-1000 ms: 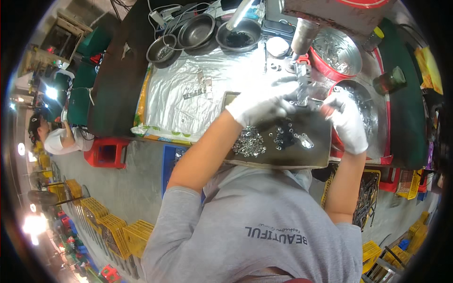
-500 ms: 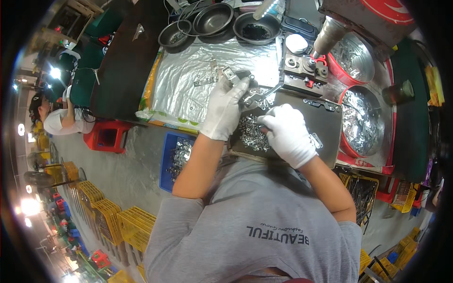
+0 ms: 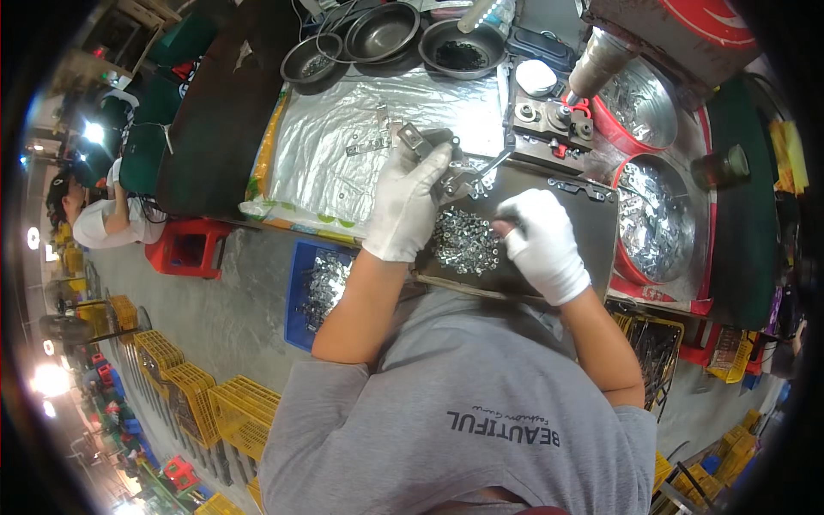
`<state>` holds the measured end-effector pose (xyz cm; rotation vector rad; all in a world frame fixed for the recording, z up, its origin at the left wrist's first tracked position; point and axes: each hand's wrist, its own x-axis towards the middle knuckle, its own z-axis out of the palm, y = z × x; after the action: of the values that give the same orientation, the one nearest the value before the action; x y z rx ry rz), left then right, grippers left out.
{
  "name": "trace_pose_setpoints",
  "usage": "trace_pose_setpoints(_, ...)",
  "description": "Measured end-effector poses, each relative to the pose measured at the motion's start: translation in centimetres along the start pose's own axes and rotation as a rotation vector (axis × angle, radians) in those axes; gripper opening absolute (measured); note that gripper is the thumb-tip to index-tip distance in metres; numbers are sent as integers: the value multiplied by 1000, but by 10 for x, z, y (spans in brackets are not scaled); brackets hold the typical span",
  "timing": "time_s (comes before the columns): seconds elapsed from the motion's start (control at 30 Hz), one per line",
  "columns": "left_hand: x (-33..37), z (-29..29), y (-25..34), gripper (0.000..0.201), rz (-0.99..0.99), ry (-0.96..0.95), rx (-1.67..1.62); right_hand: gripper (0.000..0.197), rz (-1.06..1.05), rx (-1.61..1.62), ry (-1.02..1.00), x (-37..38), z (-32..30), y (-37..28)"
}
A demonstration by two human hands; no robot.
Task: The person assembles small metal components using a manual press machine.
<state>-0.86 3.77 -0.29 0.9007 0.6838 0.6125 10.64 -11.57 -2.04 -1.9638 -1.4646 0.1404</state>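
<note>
My left hand (image 3: 402, 202), in a white glove, is closed around a metal hinge-like part (image 3: 415, 141) above the edge of the foil-covered table. More metal arms (image 3: 459, 178) of linked pieces stick out past its fingertips. My right hand (image 3: 542, 242), also gloved, has its fingers curled together at the right of a heap of small metal parts (image 3: 464, 242). Whether anything sits in those fingers I cannot make out. The heap lies on a dark work plate (image 3: 592, 225), with a long metal piece (image 3: 577, 188) at its far side.
A press fixture (image 3: 554, 120) stands beyond the plate under a machine ram (image 3: 595, 67). Red-rimmed tubs (image 3: 620, 268) of metal parts are at the right. Dark bowls (image 3: 384, 34) stand at the back. A blue bin (image 3: 296, 300) of parts is by my left forearm. Another person (image 3: 112, 219) sits far left.
My right hand has drawn a little to the right, away from the heap, uncovering more of it. My left hand keeps its grip on the metal part. The whole view has shifted slightly.
</note>
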Motion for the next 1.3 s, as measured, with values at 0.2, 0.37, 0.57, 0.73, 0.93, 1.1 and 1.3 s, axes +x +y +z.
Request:
trace_pose_setpoints(0.2,-2,17,-9,45,81,-139,-68,20,512,699,200,2,-11,-2)
trace_pose_setpoints(0.37,-8,28,-10,46,101,-169,-54,26,643,895,195,-3,-4,3)
trace_pose_setpoints(0.57,-9,30,-13,42,146,-125,-21,29,832,1341,200,-5,2,-3)
trace_pose_setpoints(0.73,-9,32,-16,42,146,-96,-9,29,878,1566,178,-6,7,-10)
trace_pose_setpoints(0.93,-8,29,-16,39,132,-112,-6,27,757,1062,239,2,2,-11)
trace_pose_setpoints(1.1,-7,30,-17,38,159,-79,9,20,646,909,218,9,-18,-12)
trace_pose_setpoints(1.3,-10,38,-13,37,161,-123,-33,22,608,889,199,8,-19,-6)
